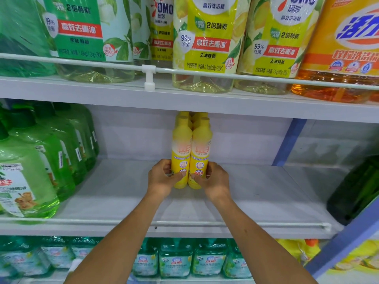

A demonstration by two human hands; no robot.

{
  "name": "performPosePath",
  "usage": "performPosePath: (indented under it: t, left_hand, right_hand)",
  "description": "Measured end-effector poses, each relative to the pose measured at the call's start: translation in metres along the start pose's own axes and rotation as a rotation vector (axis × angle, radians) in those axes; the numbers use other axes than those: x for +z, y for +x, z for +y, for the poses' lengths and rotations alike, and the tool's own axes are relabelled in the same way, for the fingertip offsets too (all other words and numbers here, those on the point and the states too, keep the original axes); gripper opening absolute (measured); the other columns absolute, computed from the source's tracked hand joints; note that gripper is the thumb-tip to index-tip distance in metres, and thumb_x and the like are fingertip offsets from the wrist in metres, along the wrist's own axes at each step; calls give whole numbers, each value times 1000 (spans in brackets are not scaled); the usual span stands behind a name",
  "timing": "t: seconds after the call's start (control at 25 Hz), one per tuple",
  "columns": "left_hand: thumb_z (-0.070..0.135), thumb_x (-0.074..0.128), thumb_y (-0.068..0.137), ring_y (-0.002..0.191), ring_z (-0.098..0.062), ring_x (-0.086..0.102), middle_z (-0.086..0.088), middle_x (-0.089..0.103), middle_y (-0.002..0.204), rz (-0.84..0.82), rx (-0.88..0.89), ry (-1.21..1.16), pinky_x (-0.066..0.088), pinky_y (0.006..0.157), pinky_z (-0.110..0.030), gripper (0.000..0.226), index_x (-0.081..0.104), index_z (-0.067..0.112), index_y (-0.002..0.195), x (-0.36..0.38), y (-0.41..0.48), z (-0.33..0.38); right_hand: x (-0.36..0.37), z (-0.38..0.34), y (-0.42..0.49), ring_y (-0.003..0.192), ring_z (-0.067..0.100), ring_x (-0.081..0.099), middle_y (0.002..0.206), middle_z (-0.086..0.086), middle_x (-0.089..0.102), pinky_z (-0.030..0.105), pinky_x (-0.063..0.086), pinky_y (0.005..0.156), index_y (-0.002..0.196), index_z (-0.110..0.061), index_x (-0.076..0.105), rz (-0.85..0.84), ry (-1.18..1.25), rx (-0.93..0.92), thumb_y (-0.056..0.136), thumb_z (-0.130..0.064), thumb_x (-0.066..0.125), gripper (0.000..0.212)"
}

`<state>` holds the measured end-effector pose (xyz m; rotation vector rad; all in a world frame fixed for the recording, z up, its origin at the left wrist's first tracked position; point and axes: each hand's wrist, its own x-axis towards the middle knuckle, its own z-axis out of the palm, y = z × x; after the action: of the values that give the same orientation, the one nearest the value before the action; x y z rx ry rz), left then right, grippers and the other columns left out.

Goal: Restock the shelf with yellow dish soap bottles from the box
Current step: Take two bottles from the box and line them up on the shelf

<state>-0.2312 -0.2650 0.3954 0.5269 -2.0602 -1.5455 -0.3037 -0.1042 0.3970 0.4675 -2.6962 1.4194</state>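
yellow dish soap bottles (pixel 181 144), tall, slim, orange lettering, upright on shelf (pixel 123 191)

White shop shelving (pixel 266 191), pale back panel (pixel 133 138), thin front rail (pixel 82 62) – blue upright (pixel 290 140) at right, even light

Left hand (pixel 163 177), right hand (pixel 216 179) around bottles (pixel 181 144)

Rear yellow bottles (pixel 200 116) mostly hidden behind front 2 (pixel 181 154), top-shelf bottles (pixel 205 37) cropped above
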Motion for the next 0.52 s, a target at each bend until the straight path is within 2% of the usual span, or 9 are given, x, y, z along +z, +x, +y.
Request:
performPosePath:
  t: [0.12, 0.24, 0.32, 0.4, 0.52]
  left_hand:
    - [30, 89, 73, 97, -20, 70, -4, 73, 114, -51, -25, 130, 55, 82, -28, 54, 64, 14, 118, -1, 0, 11]
    - [42, 82, 79, 117, -30, 62, -9, 62, 132, -110, -92, 342, 51, 93, -34, 72, 51, 10, 136, -7, -2, 22]
    - [45, 77, 83, 126, -31, 56, -11, 58, 137, -152, -43, 544, 48, 100, -37, 71, 48, 10, 138, -14, -13, 29]
    - [45, 73, 86, 123, -31, 56, -10, 58, 133, -226, 59, 715, 47, 97, -37, 62, 49, 14, 135, -20, -30, 40]
    - [49, 69, 85, 119, -32, 58, -9, 59, 129, -351, 186, 1004, 52, 94, -42, 58, 49, 21, 131, -26, -57, 58]
  right_hand:
    - [-10, -11, -4, 105, 20, 68, 115, -2, 70, 37, 56, 91, 117, -24, 66, -47, -122, -5, 74, -54, 82, 55]
    - [-28, -15, -8, 127, 25, 57, 137, 3, 60, 37, 48, 102, 137, -22, 55, -143, -313, -32, 84, -61, 70, 68]
    - [-45, -15, -16, 136, 26, 48, 147, 7, 51, 37, 42, 109, 149, -19, 43, -201, -410, -76, 88, -61, 64, 77]
    - [-59, -13, -25, 136, 28, 46, 146, 9, 49, 38, 43, 107, 151, -18, 38, -239, -517, -139, 90, -60, 63, 78]
    - [-80, -16, -42, 129, 32, 50, 138, 11, 51, 42, 47, 99, 144, -16, 43, -286, -657, -256, 89, -60, 62, 73]
